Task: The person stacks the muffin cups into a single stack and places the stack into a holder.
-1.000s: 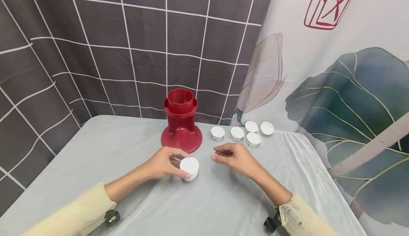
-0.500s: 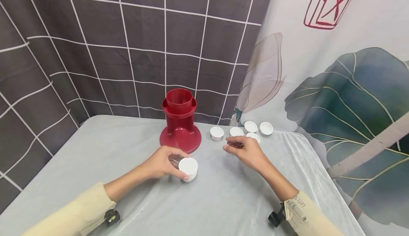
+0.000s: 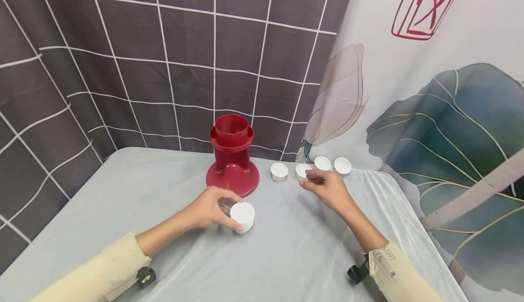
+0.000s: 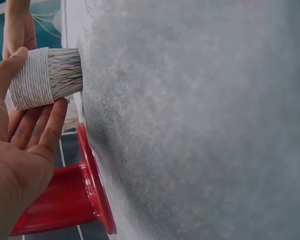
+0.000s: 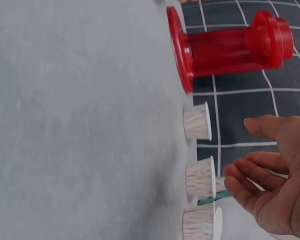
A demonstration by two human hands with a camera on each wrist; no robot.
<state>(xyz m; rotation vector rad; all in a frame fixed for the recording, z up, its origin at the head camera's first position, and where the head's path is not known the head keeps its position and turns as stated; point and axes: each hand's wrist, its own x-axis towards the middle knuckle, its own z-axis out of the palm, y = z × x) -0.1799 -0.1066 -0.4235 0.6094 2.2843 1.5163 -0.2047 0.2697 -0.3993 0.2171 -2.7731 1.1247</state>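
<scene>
My left hand (image 3: pixel 209 211) holds a nested stack of small white paper cups (image 3: pixel 243 218) upright at the table. In the left wrist view, thumb and fingers wrap around the ridged rims (image 4: pixel 31 80), above the wavy coloured lines on the lowest cup's side. My right hand (image 3: pixel 330 190) hovers by the loose cups at the back right, overlapping one paper cup (image 3: pixel 301 172) and covering another. In the right wrist view its thumb stands apart from its loosely bent fingers, with nothing between them. More single cups are a left one (image 3: pixel 279 172) and a far right one (image 3: pixel 342 165).
A glossy red stand (image 3: pixel 232 156) with a wide round base and an open-topped cylinder rises behind the left hand. A grey cloth (image 3: pixel 163 247) covers the table. Dark gridded curtain (image 3: pixel 184 83) and a leaf-printed white one (image 3: pixel 409 74) hang right behind it.
My right hand has moved right and away from me, to the loose cups, and now covers the nearest one. My left hand keeps its hold on the stack in the same place.
</scene>
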